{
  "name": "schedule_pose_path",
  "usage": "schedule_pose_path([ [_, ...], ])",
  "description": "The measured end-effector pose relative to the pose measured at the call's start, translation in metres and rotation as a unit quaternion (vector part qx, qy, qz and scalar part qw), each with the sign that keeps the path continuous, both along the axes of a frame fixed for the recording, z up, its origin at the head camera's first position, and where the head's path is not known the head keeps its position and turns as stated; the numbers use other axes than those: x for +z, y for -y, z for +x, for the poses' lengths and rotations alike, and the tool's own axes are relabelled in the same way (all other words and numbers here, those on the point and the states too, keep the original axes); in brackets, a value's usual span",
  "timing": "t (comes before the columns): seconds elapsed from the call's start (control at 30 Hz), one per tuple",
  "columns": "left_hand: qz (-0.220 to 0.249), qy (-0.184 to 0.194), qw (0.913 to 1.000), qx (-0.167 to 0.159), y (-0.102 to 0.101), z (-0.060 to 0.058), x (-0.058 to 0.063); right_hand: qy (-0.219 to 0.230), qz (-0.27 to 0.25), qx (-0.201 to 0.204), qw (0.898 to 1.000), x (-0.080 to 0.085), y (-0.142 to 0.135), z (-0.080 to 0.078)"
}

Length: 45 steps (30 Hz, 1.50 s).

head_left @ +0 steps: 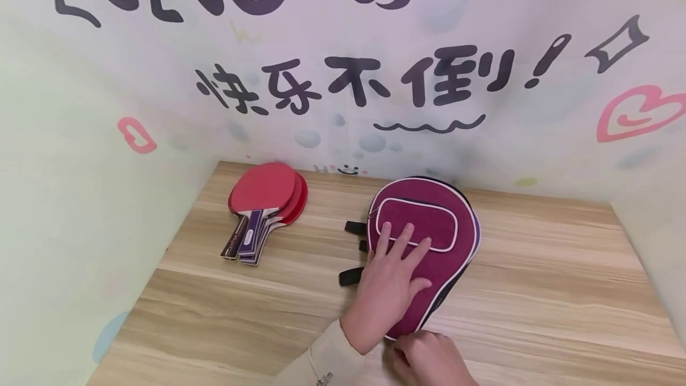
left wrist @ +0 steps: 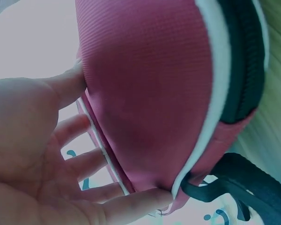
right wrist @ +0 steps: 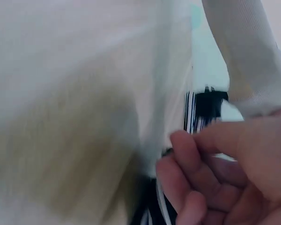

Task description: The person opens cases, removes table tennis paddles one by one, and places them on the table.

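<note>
A maroon table tennis bat case with white piping and a front pocket lies on the table, its narrow end toward me. My left hand rests on its front with fingers spread, the fingertips at the pocket. In the left wrist view the case's dark zipper runs along its side. At the narrow end, my right hand has its fingers curled. The right wrist view shows that hand pinching a small dark zipper pull between thumb and forefinger, mostly hidden by the fingers.
Several red table tennis bats lie stacked at the table's left, handles toward me. Black straps stick out from the case's left side. A printed wall stands behind the wooden table.
</note>
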<state>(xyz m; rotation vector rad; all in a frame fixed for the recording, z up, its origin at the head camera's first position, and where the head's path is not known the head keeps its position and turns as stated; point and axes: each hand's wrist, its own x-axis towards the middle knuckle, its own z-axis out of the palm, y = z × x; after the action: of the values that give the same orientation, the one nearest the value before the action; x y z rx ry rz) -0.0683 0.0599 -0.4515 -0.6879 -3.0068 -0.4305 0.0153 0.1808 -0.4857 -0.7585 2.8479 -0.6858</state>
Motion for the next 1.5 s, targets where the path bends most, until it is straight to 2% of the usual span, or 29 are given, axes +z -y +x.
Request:
schedule_pose_path([
  [0.1,0.0,0.007,1.0,-0.002,-0.001,-0.001,0.001,0.061,-0.008,-0.013,0.998,0.003,0.004,0.0],
  [0.27,-0.01,0.011,0.9998,-0.009,-0.001,-0.002,0.001,0.145,-0.049,0.009,0.988,0.017,-0.014,-0.009],
  [0.37,-0.011,0.007,0.9998,-0.014,-0.001,-0.002,0.001,0.126,-0.073,-0.013,0.989,0.031,-0.033,-0.017],
  [0.47,-0.005,-0.003,0.9999,-0.016,0.0,-0.002,-0.001,0.068,-0.088,-0.078,0.991,0.052,-0.056,-0.029],
  [0.57,-0.002,-0.004,0.9999,-0.015,0.001,-0.002,-0.001,0.031,-0.107,-0.154,0.982,0.074,-0.082,-0.048],
  [0.67,-0.005,0.011,0.9999,-0.012,0.001,-0.002,0.0,0.03,-0.128,-0.216,0.967,0.082,-0.103,-0.066],
  [0.73,-0.001,0.025,0.9997,-0.009,0.0,-0.002,0.001,0.042,-0.155,-0.235,0.959,0.077,-0.114,-0.075],
  [0.8,0.001,0.033,0.9994,-0.006,-0.001,-0.002,0.002,0.077,-0.175,-0.249,0.949,0.068,-0.121,-0.081],
  [0.97,0.006,0.032,0.9994,0.008,-0.005,0.0,0.002,0.165,-0.24,-0.248,0.924,0.041,-0.124,-0.087],
  [1.1,0.014,0.032,0.999,0.027,-0.01,0.003,0.002,0.194,-0.278,-0.248,0.907,0.029,-0.116,-0.088],
  [1.2,-0.003,0.026,0.999,0.036,-0.016,0.006,0.0,0.198,-0.304,-0.248,0.898,0.027,-0.111,-0.088],
  [1.27,-0.027,0.016,0.9988,0.039,-0.021,0.009,-0.003,0.195,-0.317,-0.248,0.894,0.027,-0.109,-0.089],
  [1.37,-0.053,-0.008,0.9976,0.044,-0.025,0.011,-0.007,0.176,-0.321,-0.246,0.898,0.025,-0.108,-0.089],
  [1.43,-0.048,-0.018,0.9976,0.047,-0.026,0.011,-0.009,0.16,-0.324,-0.246,0.899,0.023,-0.108,-0.09],
  [1.5,-0.024,-0.016,0.9986,0.045,-0.024,0.01,-0.009,0.143,-0.325,-0.246,0.902,0.021,-0.108,-0.09],
])
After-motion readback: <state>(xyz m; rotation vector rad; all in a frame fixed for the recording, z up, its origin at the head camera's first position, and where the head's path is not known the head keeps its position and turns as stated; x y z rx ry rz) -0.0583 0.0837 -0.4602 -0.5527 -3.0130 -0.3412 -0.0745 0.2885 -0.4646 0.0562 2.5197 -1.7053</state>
